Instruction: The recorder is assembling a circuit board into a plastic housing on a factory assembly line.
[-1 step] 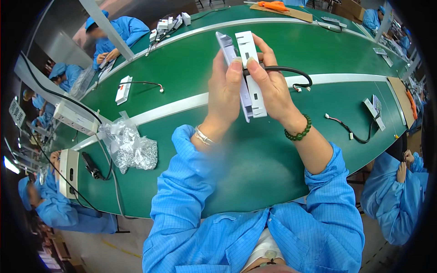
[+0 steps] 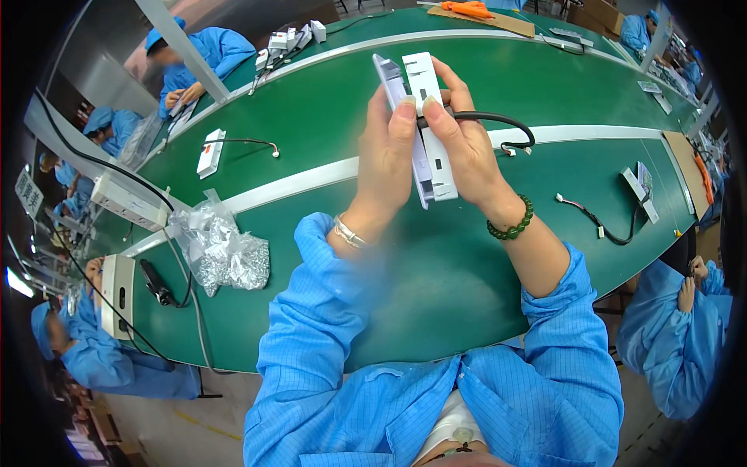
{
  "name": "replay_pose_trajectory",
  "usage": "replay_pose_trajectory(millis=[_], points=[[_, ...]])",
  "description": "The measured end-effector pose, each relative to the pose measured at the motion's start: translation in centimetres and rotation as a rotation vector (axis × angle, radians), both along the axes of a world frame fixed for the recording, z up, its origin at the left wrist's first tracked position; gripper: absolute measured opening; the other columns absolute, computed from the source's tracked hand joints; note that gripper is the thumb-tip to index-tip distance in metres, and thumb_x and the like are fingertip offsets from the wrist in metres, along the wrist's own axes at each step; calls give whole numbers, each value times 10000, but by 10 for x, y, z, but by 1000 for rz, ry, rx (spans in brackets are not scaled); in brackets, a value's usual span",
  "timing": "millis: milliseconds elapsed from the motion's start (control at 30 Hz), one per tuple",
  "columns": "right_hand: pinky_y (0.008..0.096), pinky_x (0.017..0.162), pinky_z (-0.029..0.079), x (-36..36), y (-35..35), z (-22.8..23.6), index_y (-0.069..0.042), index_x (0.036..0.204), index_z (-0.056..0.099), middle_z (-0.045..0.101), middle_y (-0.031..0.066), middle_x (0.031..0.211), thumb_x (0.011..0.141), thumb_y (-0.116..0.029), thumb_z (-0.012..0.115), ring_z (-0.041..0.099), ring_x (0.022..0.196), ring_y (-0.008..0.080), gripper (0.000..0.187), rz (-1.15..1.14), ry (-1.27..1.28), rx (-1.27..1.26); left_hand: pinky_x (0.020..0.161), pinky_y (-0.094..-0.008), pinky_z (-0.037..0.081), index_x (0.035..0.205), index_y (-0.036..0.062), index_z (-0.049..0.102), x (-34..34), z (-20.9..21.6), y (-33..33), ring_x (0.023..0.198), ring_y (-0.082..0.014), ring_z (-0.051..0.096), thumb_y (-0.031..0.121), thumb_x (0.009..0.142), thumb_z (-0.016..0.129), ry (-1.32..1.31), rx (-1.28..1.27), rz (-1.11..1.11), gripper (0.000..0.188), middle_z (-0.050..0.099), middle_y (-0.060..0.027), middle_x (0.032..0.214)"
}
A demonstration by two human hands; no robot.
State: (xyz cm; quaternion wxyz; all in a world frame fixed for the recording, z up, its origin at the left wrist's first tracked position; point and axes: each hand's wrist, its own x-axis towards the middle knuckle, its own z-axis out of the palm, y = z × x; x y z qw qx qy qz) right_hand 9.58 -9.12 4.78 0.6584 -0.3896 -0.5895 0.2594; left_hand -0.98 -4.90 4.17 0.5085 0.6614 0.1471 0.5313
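Both hands were raised above the middle of the green conveyor belt (image 2: 467, 311), clasping a long white plastic housing (image 2: 432, 132) that stood nearly upright between them. The left hand (image 2: 387, 167) wrapped its near-left side, fingers closed on the edge and thumb pressed against the front face; the right hand (image 2: 467, 152) gripped the right side, its fingers curled behind the top and its thumb beside the other thumb, where a black cable (image 2: 498, 121) entered the part. That cable looped out to the right and ended in a small connector hanging free. The housing looked light, stiff and thin-walled, probably smooth enough to slip, so the long edges seemed the safest place to hold it, away from the cable joint, which would likely not bear a pull. The cable itself looked limp and springy. On the belt to the left lay a crumpled clear bag of small metal parts (image 2: 222, 253), farther off a similar white piece with its lead (image 2: 212, 152), and to the right a loose black wire (image 2: 599, 222).
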Motion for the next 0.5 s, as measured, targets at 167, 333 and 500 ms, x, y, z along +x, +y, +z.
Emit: replay_pose_trajectory(millis=[167, 333, 500], points=[[307, 903, 358, 3, 3, -3, -26, 1329, 230, 490, 162, 1122, 872, -392, 459, 474, 1040, 212, 629, 22, -1, -25, 823, -274, 419, 1255, -25, 316, 1, -5, 0, 983, -157, 499, 344, 926, 377, -17, -29, -55, 497, 504, -118, 1103], [289, 901, 356, 1, -2, 3, -19, 1332, 224, 478, 154, 1129, 886, -368, 447, 468, 1035, 186, 609, 97, 63, -58, 829, -275, 418, 1263, -18, 311, 3, -4, -3, 972, -155, 500, 331, 924, 393, -65, -55, -57, 493, 509, -111, 1083], [263, 881, 363, 4, -3, 6, -21, 1341, 223, 504, 111, 1040, 902, -328, 435, 479, 1002, 162, 577, 182, 118, -100, 819, -278, 428, 1290, -18, 282, 1, -2, -5, 955, -157, 506, 336, 917, 415, -58, -27, -89, 531, 514, -107, 1072]])
